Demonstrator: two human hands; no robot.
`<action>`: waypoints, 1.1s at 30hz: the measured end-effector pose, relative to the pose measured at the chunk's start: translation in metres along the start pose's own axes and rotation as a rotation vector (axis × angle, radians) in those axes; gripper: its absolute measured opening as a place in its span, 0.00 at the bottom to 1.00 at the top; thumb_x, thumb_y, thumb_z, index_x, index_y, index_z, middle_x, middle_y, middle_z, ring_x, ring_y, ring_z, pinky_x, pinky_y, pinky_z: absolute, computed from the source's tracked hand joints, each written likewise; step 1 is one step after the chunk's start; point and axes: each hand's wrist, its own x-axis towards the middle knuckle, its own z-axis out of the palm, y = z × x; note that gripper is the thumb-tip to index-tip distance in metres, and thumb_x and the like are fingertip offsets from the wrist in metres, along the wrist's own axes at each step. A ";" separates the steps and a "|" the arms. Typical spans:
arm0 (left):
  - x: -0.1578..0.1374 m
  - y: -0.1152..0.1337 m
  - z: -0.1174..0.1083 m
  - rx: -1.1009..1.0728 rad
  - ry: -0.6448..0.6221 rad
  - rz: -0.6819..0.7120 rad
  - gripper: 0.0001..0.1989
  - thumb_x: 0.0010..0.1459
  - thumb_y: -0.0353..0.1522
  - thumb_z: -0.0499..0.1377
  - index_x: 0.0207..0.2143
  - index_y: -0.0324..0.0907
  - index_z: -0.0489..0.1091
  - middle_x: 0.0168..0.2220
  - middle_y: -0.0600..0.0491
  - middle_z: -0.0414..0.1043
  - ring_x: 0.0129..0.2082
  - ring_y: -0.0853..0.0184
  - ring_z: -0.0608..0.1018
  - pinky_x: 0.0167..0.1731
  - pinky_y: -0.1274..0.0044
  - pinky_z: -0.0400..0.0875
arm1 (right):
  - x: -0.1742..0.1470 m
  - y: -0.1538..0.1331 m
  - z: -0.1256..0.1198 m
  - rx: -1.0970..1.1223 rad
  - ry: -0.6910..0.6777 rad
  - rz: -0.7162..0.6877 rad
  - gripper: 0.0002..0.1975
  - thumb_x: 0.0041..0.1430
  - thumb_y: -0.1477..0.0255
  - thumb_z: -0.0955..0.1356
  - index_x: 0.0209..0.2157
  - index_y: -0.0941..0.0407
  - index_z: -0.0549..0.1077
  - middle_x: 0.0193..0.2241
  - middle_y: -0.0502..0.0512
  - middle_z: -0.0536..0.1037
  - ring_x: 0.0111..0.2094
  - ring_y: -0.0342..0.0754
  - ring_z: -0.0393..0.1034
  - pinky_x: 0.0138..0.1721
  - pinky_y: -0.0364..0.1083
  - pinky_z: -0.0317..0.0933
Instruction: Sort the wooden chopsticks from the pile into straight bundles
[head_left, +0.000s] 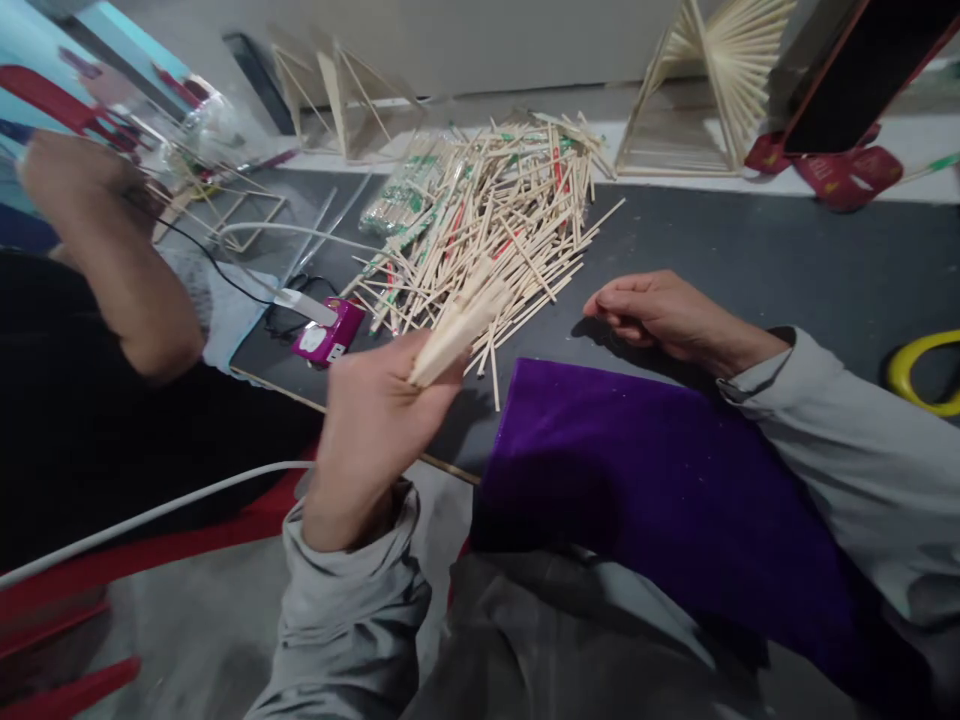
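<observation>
My left hand is closed round a bundle of pale wooden chopsticks, whose ends point away from me and are slightly blurred. Beyond it lies a large heap of loose chopsticks on the dark tabletop. Several still-wrapped packs of chopsticks sit at the heap's left side. To the right of the heap, my right hand hovers low over the table with its fingers curled and thumb pressed against them; whatever may be between them is hidden. A purple cloth drapes over the table edge and my lap.
At left, another person's arm is raised and blurred. A purple power socket block with a white cable is near the left edge. Stick frames, including a fanned one, stand at the back. A yellow ring-shaped handle lies far right.
</observation>
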 end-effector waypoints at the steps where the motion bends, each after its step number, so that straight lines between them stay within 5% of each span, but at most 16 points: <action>1: -0.001 -0.005 0.005 0.163 -0.052 -0.002 0.07 0.58 0.36 0.59 0.30 0.45 0.76 0.25 0.54 0.74 0.27 0.66 0.74 0.29 0.74 0.62 | 0.000 0.001 0.001 -0.005 0.005 0.010 0.07 0.61 0.74 0.70 0.30 0.62 0.78 0.19 0.49 0.62 0.16 0.35 0.52 0.14 0.38 0.40; 6: -0.004 -0.026 0.030 0.523 -0.247 -0.044 0.14 0.62 0.40 0.54 0.32 0.42 0.75 0.31 0.46 0.78 0.32 0.59 0.78 0.30 0.72 0.58 | 0.001 0.004 0.000 -0.035 -0.005 0.026 0.07 0.61 0.72 0.70 0.31 0.61 0.79 0.18 0.49 0.63 0.16 0.36 0.51 0.15 0.39 0.41; 16: 0.002 -0.061 0.036 0.685 -0.274 -0.146 0.16 0.64 0.39 0.51 0.40 0.43 0.76 0.39 0.41 0.81 0.39 0.51 0.81 0.32 0.70 0.59 | 0.001 0.003 0.001 -0.061 0.004 0.031 0.09 0.61 0.69 0.72 0.29 0.59 0.79 0.16 0.49 0.62 0.16 0.36 0.51 0.14 0.40 0.40; 28: 0.070 -0.051 0.072 0.659 -0.073 -0.015 0.19 0.65 0.36 0.49 0.45 0.37 0.76 0.41 0.37 0.79 0.41 0.52 0.80 0.36 0.69 0.66 | 0.000 0.004 0.000 -0.103 0.001 0.013 0.09 0.62 0.71 0.70 0.30 0.60 0.79 0.16 0.49 0.63 0.16 0.36 0.52 0.15 0.39 0.42; 33: 0.066 -0.039 0.055 0.598 -0.001 -0.045 0.18 0.63 0.33 0.50 0.48 0.40 0.75 0.39 0.41 0.79 0.40 0.56 0.78 0.40 0.70 0.65 | -0.001 0.002 0.002 -0.102 -0.006 0.012 0.09 0.62 0.72 0.69 0.31 0.61 0.79 0.15 0.48 0.62 0.16 0.36 0.52 0.15 0.39 0.42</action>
